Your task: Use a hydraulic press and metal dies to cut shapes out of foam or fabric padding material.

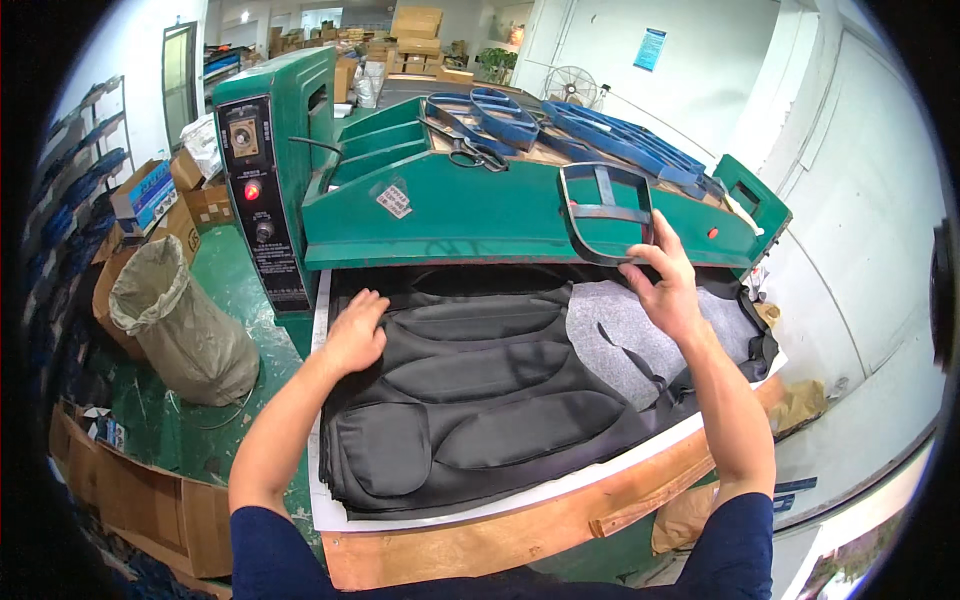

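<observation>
My right hand (668, 285) grips the lower edge of a dark blue cutting die (608, 212), a curved metal frame with crossbars. It holds the die raised above the far right of the material, in front of a green press (480, 220). My left hand (358, 332) lies on the left part of a stack of black sheet material (480, 370), fingers apart. Long oval outlines and a rounded one mark the black sheet. To the right, a grey patch (605, 330) shows, with loose black strips beside it.
Several blue cutting dies (640, 140) and black-handled scissors (475, 155) lie on top of the press. Its control panel (262, 205) has a lit red light. A wooden board (430, 560) borders the near side. A sack (185, 330) and cardboard boxes (140, 500) stand left.
</observation>
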`<state>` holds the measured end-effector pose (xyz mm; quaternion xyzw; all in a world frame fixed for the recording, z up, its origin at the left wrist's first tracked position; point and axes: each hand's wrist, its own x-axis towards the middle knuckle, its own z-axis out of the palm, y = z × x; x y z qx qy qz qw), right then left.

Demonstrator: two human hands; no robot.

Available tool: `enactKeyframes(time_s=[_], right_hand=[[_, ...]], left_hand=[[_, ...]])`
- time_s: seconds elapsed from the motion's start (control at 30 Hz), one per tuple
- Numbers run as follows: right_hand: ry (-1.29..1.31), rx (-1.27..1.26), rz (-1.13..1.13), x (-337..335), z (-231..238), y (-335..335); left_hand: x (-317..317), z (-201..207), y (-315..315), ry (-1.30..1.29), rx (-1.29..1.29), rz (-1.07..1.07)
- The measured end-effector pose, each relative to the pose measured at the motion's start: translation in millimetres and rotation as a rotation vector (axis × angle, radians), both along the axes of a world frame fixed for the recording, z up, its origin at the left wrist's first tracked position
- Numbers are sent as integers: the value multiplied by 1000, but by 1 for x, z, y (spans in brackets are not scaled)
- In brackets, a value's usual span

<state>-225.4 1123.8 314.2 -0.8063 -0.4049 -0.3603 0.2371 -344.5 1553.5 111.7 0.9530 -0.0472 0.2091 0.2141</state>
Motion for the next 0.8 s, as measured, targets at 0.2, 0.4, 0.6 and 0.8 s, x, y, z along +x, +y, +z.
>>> enactKeyframes(time_s=[0.2,0.4,0.6,0.8], right_hand=[[-122,-193,63,8,9,-12],[-80,-135,148,27,-15,-22],[-96,83,172,78,-25,-67],[-130,388,78,158,-19,-181]], left_hand=[[-67,10,-34,28,-76,-119],[-115,13,-49,61,-92,-38],[-131,25,-111,81,-84,94],[-133,31,-235,7,-72,244]])
